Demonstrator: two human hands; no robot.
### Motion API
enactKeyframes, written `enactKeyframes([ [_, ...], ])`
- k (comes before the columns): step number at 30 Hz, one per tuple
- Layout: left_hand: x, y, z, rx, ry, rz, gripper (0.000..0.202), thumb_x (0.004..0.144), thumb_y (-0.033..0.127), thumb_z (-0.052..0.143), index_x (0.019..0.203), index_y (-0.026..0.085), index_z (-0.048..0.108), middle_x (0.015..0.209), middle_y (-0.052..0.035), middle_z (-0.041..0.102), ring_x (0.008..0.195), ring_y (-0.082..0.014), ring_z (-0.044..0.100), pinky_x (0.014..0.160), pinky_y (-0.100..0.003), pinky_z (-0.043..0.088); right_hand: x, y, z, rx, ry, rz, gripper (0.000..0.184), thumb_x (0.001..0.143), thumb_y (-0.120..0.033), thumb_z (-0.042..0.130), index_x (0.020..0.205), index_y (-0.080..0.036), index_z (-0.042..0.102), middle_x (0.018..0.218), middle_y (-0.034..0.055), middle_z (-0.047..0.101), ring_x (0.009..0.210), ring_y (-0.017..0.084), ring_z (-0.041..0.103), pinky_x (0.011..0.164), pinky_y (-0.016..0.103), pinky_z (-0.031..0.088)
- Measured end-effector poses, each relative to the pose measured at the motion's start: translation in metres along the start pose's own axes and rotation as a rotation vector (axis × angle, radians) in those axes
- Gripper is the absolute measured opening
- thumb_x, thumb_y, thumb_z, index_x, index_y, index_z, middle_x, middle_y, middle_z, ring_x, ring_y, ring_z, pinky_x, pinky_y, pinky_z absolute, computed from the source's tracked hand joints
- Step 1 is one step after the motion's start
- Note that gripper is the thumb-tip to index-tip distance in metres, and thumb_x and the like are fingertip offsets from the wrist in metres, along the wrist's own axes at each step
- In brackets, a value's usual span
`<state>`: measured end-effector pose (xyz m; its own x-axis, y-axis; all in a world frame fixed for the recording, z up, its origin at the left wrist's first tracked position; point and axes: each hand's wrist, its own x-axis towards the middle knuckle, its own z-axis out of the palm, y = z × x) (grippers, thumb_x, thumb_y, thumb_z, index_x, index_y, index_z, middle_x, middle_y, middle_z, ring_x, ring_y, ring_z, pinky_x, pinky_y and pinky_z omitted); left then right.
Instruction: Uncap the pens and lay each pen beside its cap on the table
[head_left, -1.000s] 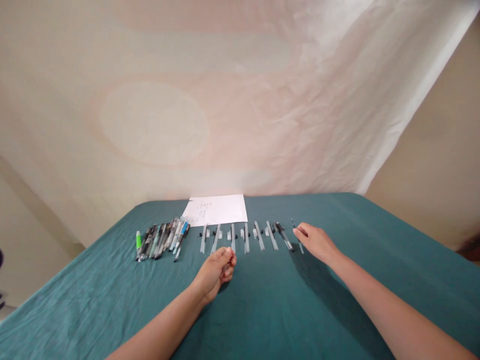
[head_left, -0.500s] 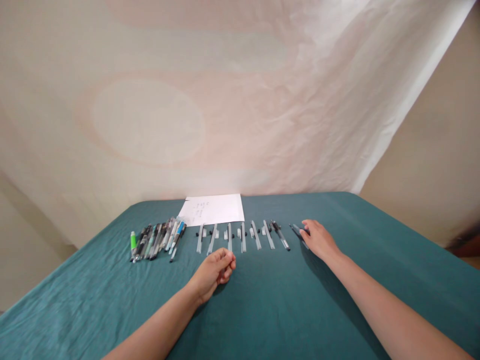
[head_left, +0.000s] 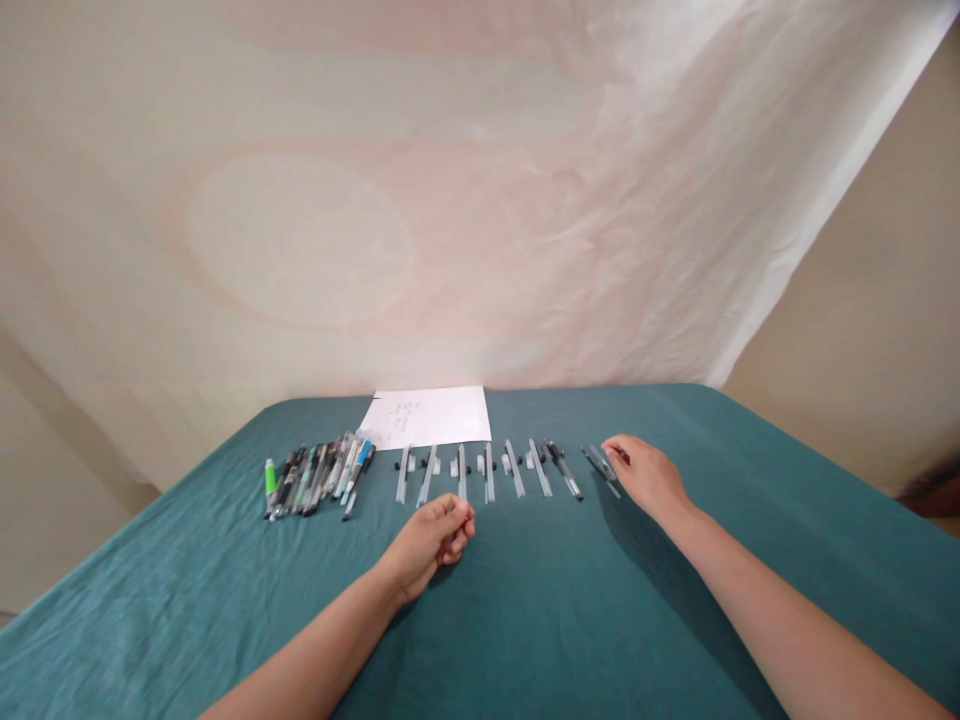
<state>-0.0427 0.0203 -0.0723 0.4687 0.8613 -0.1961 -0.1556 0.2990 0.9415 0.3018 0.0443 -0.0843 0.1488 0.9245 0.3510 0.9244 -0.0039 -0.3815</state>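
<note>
My left hand (head_left: 433, 540) rests near the middle of the cloth, its fingers curled with thumb and index pressed together; whatever may be inside is hidden. Just beyond it lies a row of clear pen barrels (head_left: 488, 475) with small black and clear parts beside them. A dark-tipped clear pen (head_left: 564, 470) lies at the row's right end. Farther right, my right hand (head_left: 646, 478) hovers by some slim dark and clear pen parts (head_left: 600, 466). Its fingertips are pinched, and a small dark bit shows between them, too small to name.
At the left lies a pile of pens (head_left: 319, 478), with a green-capped marker (head_left: 271, 482) on its outer side. Behind the row, a white sheet of paper (head_left: 450, 415) carries handwriting. A green cloth (head_left: 525, 620) covers the table, and a pale curtain (head_left: 480, 220) hangs behind.
My right hand has drawn up and slightly right, its fingertips now pinched, uncovering more of the pen parts beside it. The left hand has stayed nearly still.
</note>
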Motion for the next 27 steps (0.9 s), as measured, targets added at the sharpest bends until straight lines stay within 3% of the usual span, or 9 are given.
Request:
enactKeyframes([
  [3,0.0,0.0,0.0,0.003,0.014,-0.008,0.029,0.078,0.042,0.058,0.077,0.015,0.049,0.068,0.0006,0.052,0.043,-0.0022,0.035,0.039,-0.015,0.019,-0.004,-0.007,0.001,-0.039,0.005,0.014,0.019,0.084,-0.03,0.044,0.095,-0.025,0.059,0.096,0.0029,0.064,0.082,0.016,0.059,0.061,0.023,0.035],
  [7,-0.001,0.001,0.0,-0.005,0.007,-0.009,0.029,0.077,0.042,0.059,0.077,0.015,0.049,0.068,0.0004,0.052,0.043,-0.0023,0.035,0.039,-0.015,0.019,-0.003,0.001,0.012,-0.119,-0.06,0.137,0.023,0.08,-0.033,0.05,0.099,-0.023,0.057,0.092,0.0049,0.065,0.077,0.018,0.06,0.055,0.023,0.033],
  [15,-0.001,0.0,0.0,0.005,0.005,-0.009,0.029,0.077,0.043,0.058,0.077,0.015,0.049,0.068,0.0004,0.053,0.043,-0.0019,0.035,0.039,-0.015,0.02,0.001,0.019,0.02,-0.113,-0.075,0.151,0.012,0.076,-0.027,0.052,0.081,-0.021,0.062,0.082,0.0064,0.063,0.072,0.018,0.058,0.054,0.023,0.031],
  [18,-0.001,0.0,-0.001,0.008,-0.008,-0.008,0.029,0.078,0.042,0.057,0.077,0.014,0.049,0.069,-0.0001,0.053,0.044,-0.002,0.035,0.039,-0.015,0.02,0.001,0.018,0.02,-0.096,-0.026,0.145,0.014,0.078,-0.028,0.05,0.077,-0.019,0.06,0.078,0.007,0.062,0.07,0.017,0.056,0.055,0.024,0.032],
  [27,0.0,-0.001,-0.002,0.005,-0.016,0.001,0.028,0.08,0.04,0.057,0.078,0.014,0.049,0.069,0.0002,0.052,0.044,-0.002,0.035,0.039,-0.015,0.02,0.005,0.023,0.011,0.082,0.177,0.052,0.02,0.082,-0.03,0.045,0.089,-0.018,0.059,0.086,0.0054,0.062,0.077,0.017,0.055,0.071,0.026,0.04],
])
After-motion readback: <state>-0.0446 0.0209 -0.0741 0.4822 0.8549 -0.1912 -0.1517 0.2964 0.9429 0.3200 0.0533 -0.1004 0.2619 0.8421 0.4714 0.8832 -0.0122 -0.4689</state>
